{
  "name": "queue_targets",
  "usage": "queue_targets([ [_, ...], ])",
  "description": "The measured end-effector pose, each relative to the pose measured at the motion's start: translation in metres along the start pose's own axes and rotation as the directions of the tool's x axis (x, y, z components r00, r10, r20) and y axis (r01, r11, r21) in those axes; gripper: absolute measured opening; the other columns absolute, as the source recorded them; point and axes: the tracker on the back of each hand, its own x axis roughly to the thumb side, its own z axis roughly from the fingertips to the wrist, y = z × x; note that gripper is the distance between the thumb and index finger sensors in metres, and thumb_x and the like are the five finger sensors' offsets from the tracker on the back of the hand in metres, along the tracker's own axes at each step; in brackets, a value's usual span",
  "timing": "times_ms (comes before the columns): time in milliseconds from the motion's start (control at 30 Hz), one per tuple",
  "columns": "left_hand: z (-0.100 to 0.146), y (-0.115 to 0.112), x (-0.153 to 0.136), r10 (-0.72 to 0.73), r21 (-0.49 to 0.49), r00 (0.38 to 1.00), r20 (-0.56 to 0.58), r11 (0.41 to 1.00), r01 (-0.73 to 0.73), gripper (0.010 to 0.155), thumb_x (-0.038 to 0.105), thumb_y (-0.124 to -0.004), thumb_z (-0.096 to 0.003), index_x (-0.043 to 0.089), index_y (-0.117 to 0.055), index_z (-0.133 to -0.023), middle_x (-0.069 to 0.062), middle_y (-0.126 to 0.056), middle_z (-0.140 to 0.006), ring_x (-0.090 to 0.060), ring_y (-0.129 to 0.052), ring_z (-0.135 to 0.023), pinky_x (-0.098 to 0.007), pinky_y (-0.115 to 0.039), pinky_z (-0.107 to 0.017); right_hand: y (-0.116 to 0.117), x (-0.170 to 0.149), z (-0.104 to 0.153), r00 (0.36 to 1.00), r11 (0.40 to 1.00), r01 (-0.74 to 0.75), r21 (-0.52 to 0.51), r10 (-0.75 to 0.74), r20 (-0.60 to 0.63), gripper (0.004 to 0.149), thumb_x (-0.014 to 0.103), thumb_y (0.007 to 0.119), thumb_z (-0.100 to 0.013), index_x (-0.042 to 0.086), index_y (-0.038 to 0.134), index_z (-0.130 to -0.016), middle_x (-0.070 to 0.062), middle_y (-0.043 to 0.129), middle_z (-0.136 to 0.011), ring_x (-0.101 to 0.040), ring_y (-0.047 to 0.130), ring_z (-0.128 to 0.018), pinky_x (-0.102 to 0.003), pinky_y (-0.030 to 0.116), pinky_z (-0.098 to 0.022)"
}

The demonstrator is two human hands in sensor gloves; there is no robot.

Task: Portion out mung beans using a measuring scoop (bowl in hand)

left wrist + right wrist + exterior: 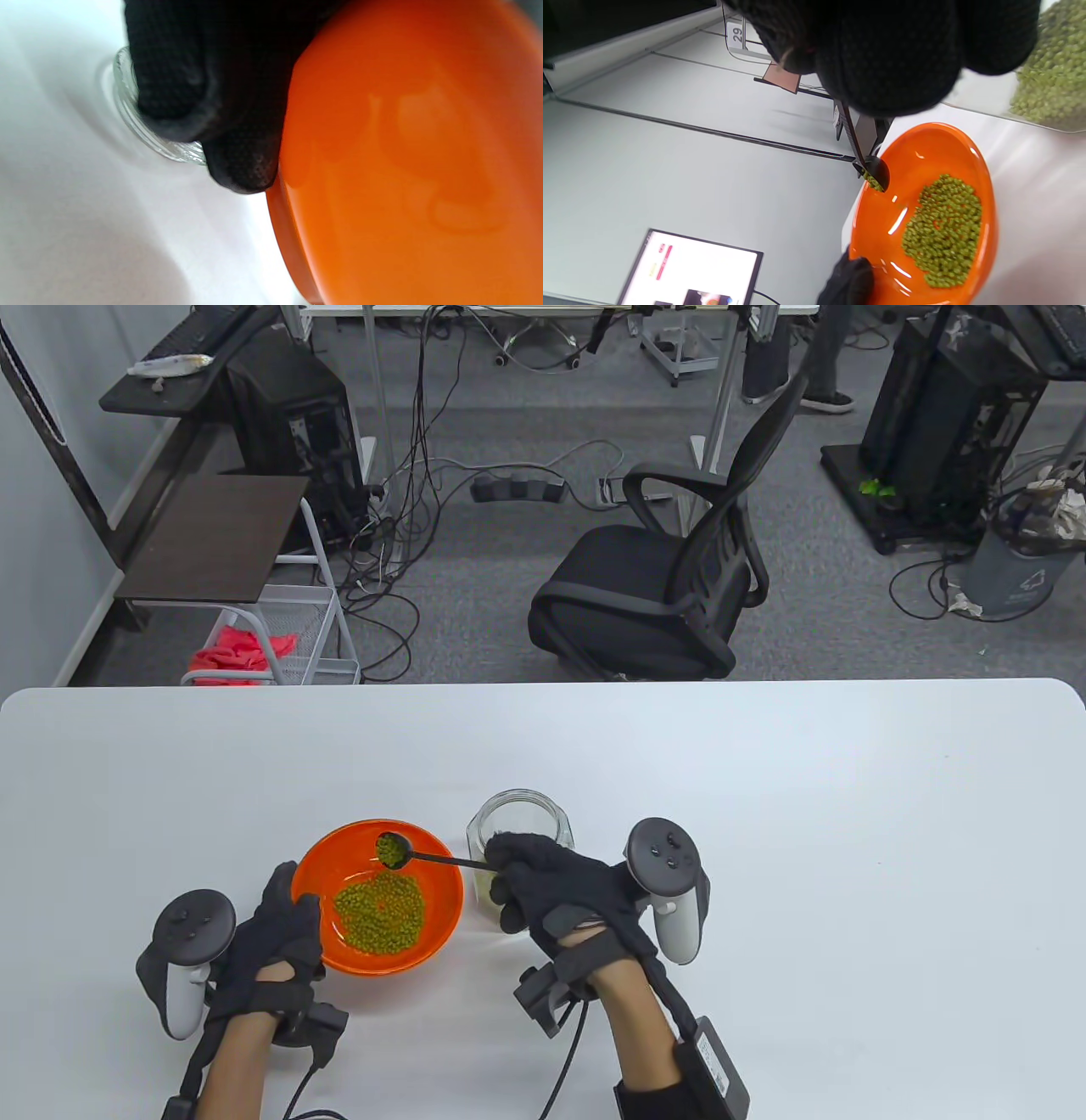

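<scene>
Your left hand [271,937] grips the near-left rim of the orange bowl [441,899], fingers curled under its outer wall, as the left wrist view shows, with the thumb over the edge. That hold appears to tip the bowl a little and keep it steady so it can take the beans without sliding on the white counter [848,814]. Whether the bowl is fully lifted or resting partly on the counter, you cannot tell from these views. Your right hand [564,891] pinches the near end of the black measuring scoop [393,850], so its long thin handle reaches leftward across the bowl's far rim and its small cup, heaped with mung beans [379,909], sits over the far inner wall of the bowl. A mound of beans already lies in the bowl's bottom. The glass jar [519,814] stands just right of the bowl, almost touching it and directly under your right hand, which keeps each trip from jar to bowl short; it holds more beans, seen through its side in the right wrist view. The scoop looks about level and not yet tipped, so this load still waits to be emptied; roll your wrist gently to keep beans from bouncing over the rim.
</scene>
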Motion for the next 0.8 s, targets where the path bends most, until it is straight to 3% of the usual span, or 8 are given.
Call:
queue_targets([
  [233, 0.0, 0.0, 0.0, 0.004, -0.002, 1.0, 0.003, 1.0, -0.004, 0.065, 0.039, -0.061, -0.0561, 0.008, -0.041, -0.109, -0.013, -0.071, -0.097, -0.023, -0.113, -0.044, -0.023, -0.096, -0.024, 0.02, 0.006, 0.001, 0.989, 0.99, -0.143, -0.005, 0.143, 0.038, 0.044, 0.011, 0.077, -0.044, 0.005, 0.08, -0.088, -0.031, 0.087, -0.069, -0.032, 0.099, -0.04, -0.062, 0.075, -0.045],
  [800, 0.0, 0.0, 0.0, 0.008, -0.001, 1.0, 0.006, 1.0, -0.008, 0.065, 0.039, -0.061, -0.0561, 0.008, -0.041, -0.109, -0.013, -0.071, -0.097, -0.023, -0.113, -0.044, -0.023, -0.096, -0.024, 0.041, 0.022, 0.01, 0.949, 0.954, -0.3, -0.003, 0.299, 0.104, 0.041, 0.009, 0.076, -0.045, 0.01, 0.086, -0.085, -0.032, 0.084, -0.073, -0.034, 0.096, -0.042, -0.064, 0.073, -0.045],
])
